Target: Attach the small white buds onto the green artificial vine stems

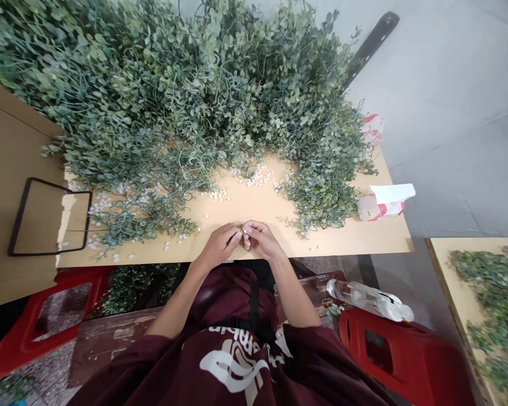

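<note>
Both hands meet close to the table's near edge, fingertips nearly touching. My right hand (260, 239) is closed in a pinch, with a small white piece (245, 231) showing at its fingertips. Curled beside it, my left hand (220, 246) is closed too; what its fingers hold is hidden or too small to name. Small white pieces (260, 177) like these lie scattered beyond the hands on the wooden table (245, 203). Behind them rises a big heap of leafy green artificial stems (220, 84), with a smaller bunch of stems (144, 217) to the left.
A cardboard box (17, 169) and a black rectangular frame (14, 225) stand at the left. Tissues in a red-and-white pack (381, 208) sit at the right edge. Below right, a clear bottle (368, 299) lies near a red stool (410, 355). Another table (442, 265) holds more greenery.
</note>
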Demonstrator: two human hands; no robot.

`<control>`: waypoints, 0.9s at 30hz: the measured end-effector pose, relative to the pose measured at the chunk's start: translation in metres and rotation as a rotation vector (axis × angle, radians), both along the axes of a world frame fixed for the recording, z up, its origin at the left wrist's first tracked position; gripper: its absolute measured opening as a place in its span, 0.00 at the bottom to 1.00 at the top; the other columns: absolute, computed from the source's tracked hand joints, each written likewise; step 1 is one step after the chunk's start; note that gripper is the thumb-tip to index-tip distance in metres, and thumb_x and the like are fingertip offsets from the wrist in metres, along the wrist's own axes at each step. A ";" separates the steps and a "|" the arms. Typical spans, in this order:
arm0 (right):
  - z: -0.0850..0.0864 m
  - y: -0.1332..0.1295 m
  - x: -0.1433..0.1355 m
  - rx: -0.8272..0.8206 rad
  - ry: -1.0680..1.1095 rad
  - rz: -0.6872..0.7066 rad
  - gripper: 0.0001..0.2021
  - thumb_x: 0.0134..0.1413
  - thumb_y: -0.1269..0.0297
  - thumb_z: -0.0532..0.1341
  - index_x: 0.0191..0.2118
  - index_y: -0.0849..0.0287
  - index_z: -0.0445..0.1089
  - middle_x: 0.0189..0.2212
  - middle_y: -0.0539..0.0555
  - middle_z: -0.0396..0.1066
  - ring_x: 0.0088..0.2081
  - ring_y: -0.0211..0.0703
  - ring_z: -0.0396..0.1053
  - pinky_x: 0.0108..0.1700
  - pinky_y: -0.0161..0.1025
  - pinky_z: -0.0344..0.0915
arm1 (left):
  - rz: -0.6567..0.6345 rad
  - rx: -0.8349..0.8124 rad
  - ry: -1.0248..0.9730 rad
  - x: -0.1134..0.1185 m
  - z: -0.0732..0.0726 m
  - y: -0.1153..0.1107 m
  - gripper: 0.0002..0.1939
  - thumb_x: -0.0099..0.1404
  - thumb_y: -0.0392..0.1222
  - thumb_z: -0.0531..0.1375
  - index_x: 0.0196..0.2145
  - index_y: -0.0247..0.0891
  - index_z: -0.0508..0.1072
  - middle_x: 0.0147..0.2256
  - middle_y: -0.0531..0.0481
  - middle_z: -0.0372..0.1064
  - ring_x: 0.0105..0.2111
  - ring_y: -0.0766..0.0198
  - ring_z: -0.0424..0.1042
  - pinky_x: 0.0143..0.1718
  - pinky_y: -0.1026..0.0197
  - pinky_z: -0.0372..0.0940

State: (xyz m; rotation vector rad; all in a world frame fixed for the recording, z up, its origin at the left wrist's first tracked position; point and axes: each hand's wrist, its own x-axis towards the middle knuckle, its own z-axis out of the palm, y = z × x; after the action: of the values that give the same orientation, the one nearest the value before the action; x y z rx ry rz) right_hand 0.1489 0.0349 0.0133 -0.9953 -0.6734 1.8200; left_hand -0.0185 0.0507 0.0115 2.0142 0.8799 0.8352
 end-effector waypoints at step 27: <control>-0.007 -0.013 -0.017 0.146 -0.188 -0.156 0.13 0.51 0.53 0.67 0.34 0.57 0.69 0.24 0.47 0.65 0.23 0.34 0.63 0.28 0.33 0.63 | 0.027 -0.051 0.019 -0.001 -0.003 -0.001 0.17 0.74 0.43 0.46 0.29 0.39 0.67 0.30 0.50 0.66 0.33 0.63 0.67 0.39 0.61 0.62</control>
State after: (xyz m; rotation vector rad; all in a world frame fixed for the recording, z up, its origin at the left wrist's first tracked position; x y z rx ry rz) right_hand 0.1316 0.0219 0.0067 -1.0980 -0.8072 1.5327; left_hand -0.0196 0.0495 0.0082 1.9732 0.9315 0.8023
